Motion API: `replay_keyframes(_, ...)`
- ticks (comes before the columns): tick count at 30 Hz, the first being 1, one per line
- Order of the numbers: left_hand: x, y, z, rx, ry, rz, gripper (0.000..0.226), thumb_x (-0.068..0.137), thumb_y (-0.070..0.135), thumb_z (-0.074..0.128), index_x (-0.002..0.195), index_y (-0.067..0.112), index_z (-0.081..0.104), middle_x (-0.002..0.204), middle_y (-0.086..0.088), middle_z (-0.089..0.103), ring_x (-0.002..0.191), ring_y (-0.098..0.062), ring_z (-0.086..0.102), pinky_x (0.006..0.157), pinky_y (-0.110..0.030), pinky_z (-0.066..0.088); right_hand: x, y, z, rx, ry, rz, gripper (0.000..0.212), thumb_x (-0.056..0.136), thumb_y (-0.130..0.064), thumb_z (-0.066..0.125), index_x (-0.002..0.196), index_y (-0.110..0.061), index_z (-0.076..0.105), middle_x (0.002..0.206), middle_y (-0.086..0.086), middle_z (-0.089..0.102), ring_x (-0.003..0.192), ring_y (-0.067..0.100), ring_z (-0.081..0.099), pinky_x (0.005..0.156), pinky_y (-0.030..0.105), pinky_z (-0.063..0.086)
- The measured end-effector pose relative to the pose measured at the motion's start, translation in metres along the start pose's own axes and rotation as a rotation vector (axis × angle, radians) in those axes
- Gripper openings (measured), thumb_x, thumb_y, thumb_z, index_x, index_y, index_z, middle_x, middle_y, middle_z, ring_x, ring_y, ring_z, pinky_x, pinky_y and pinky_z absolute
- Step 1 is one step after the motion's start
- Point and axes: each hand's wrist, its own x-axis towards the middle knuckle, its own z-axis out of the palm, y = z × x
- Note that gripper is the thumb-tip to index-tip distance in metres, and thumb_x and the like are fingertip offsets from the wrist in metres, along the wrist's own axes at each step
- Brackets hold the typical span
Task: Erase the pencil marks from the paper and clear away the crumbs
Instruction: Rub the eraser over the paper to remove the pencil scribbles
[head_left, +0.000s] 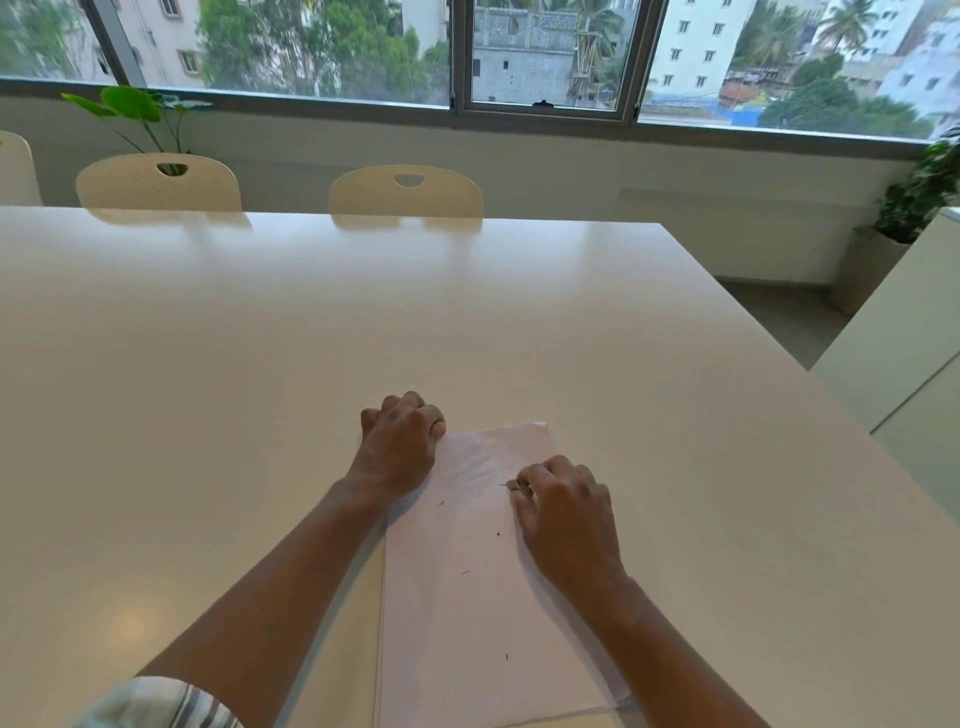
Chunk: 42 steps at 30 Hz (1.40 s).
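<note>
A white sheet of paper lies on the white table in front of me. Faint grey pencil smudges show near its far end. Dark eraser crumbs are scattered over the sheet. My left hand rests on the paper's far left corner with its fingers curled under, holding nothing I can see. My right hand pinches a small greyish eraser and presses it onto the paper just right of the smudges.
Two cream chairs stand at the table's far edge. Potted plants stand by the window wall on the right and on the left. A white cabinet stands right of the table.
</note>
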Motion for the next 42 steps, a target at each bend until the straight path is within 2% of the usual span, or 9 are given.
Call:
replay_keyframes(10, -0.048, 0.012, -0.002, -0.071, -0.028, 0.082, 0.020, 0.105, 0.026, 0.058, 0.102, 0.028, 0.078, 0.110, 0.012, 0.061, 0.112, -0.015, 0.053, 0.088, -0.036, 0.025, -0.062, 0.000, -0.027, 0.025, -0.034, 0.015, 0.005, 0.091, -0.034, 0.073, 0.089, -0.032, 0.069, 0.091, -0.009, 0.064, 0.079, 0.023, 0.063, 0.069, 0.041, 0.049)
replay_keyframes(18, -0.084, 0.014, -0.016, -0.200, -0.161, 0.112, 0.020, 0.105, 0.029, 0.060, 0.102, 0.034, 0.079, 0.112, 0.017, 0.059, 0.121, -0.009, 0.048, 0.105, -0.042, 0.028, -0.109, 0.001, -0.044, 0.015, -0.015, 0.014, 0.014, 0.086, -0.028, 0.083, 0.092, -0.031, 0.071, 0.094, -0.011, 0.066, 0.076, 0.021, 0.064, 0.064, 0.040, 0.049)
replay_keyframes(22, -0.099, 0.003, -0.027, -0.318, -0.140, 0.081, 0.022, 0.103, 0.028, 0.064, 0.120, 0.039, 0.073, 0.126, 0.020, 0.059, 0.128, -0.005, 0.049, 0.108, -0.040, 0.025, -0.108, 0.001, -0.047, 0.023, -0.021, 0.010, 0.011, 0.088, -0.028, 0.081, 0.093, -0.031, 0.072, 0.092, -0.010, 0.067, 0.076, 0.021, 0.065, 0.066, 0.040, 0.049)
replay_keyframes(24, -0.117, -0.004, -0.036, -0.338, -0.156, 0.093, 0.032, 0.100, 0.035, 0.067, 0.132, 0.040, 0.065, 0.134, 0.024, 0.054, 0.135, -0.003, 0.044, 0.111, -0.041, 0.025, -0.106, 0.001, -0.048, 0.030, -0.028, 0.008, 0.010, 0.088, -0.027, 0.081, 0.091, -0.030, 0.072, 0.090, -0.010, 0.068, 0.074, 0.022, 0.065, 0.065, 0.040, 0.050)
replay_keyframes(29, -0.169, -0.002, -0.061, -0.273, -0.247, 0.180, 0.085, 0.080, 0.073, 0.064, 0.154, 0.039, 0.039, 0.155, 0.029, 0.031, 0.149, 0.010, 0.017, 0.121, -0.035, 0.018, -0.098, -0.007, -0.053, 0.101, -0.020, -0.035, 0.008, 0.090, -0.026, 0.079, 0.095, -0.030, 0.074, 0.092, -0.011, 0.071, 0.073, 0.017, 0.068, 0.068, 0.040, 0.053)
replay_keyframes(32, -0.180, 0.002, -0.065, -0.135, -0.332, 0.221, 0.110, 0.075, 0.084, 0.064, 0.163, 0.036, 0.020, 0.168, 0.023, 0.012, 0.156, 0.007, -0.009, 0.129, -0.041, 0.005, -0.086, -0.029, -0.053, 0.119, -0.028, -0.130, 0.004, 0.093, -0.026, 0.075, 0.096, -0.029, 0.074, 0.092, -0.010, 0.074, 0.077, 0.017, 0.068, 0.072, 0.040, 0.053)
replay_keyframes(34, -0.182, 0.002, -0.066, -0.063, -0.408, 0.207, 0.123, 0.072, 0.089, 0.062, 0.166, 0.033, 0.006, 0.171, 0.021, -0.004, 0.151, 0.008, -0.028, 0.130, -0.041, -0.008, -0.078, -0.043, -0.048, 0.135, -0.058, -0.202, 0.002, 0.093, -0.028, 0.075, 0.095, -0.029, 0.075, 0.092, -0.011, 0.075, 0.081, 0.015, 0.068, 0.075, 0.039, 0.053)
replay_keyframes(38, -0.183, -0.001, -0.061, 0.065, -0.546, 0.200, 0.136, 0.073, 0.093, 0.057, 0.167, 0.026, -0.015, 0.171, 0.014, -0.029, 0.145, 0.004, -0.044, 0.126, -0.044, -0.022, -0.072, -0.061, -0.030, 0.125, -0.151, -0.312, 0.017, 0.099, -0.039, 0.061, 0.096, -0.032, 0.076, 0.092, -0.014, 0.070, 0.085, 0.013, 0.064, 0.077, 0.036, 0.050)
replay_keyframes(42, -0.182, -0.004, -0.057, 0.106, -0.614, 0.202, 0.136, 0.074, 0.097, 0.050, 0.165, 0.027, -0.023, 0.167, 0.012, -0.039, 0.142, 0.002, -0.049, 0.123, -0.049, -0.027, -0.076, -0.067, -0.022, 0.110, -0.185, -0.382, 0.018, 0.099, -0.040, 0.059, 0.096, -0.033, 0.076, 0.090, -0.014, 0.067, 0.083, 0.011, 0.062, 0.077, 0.034, 0.049)
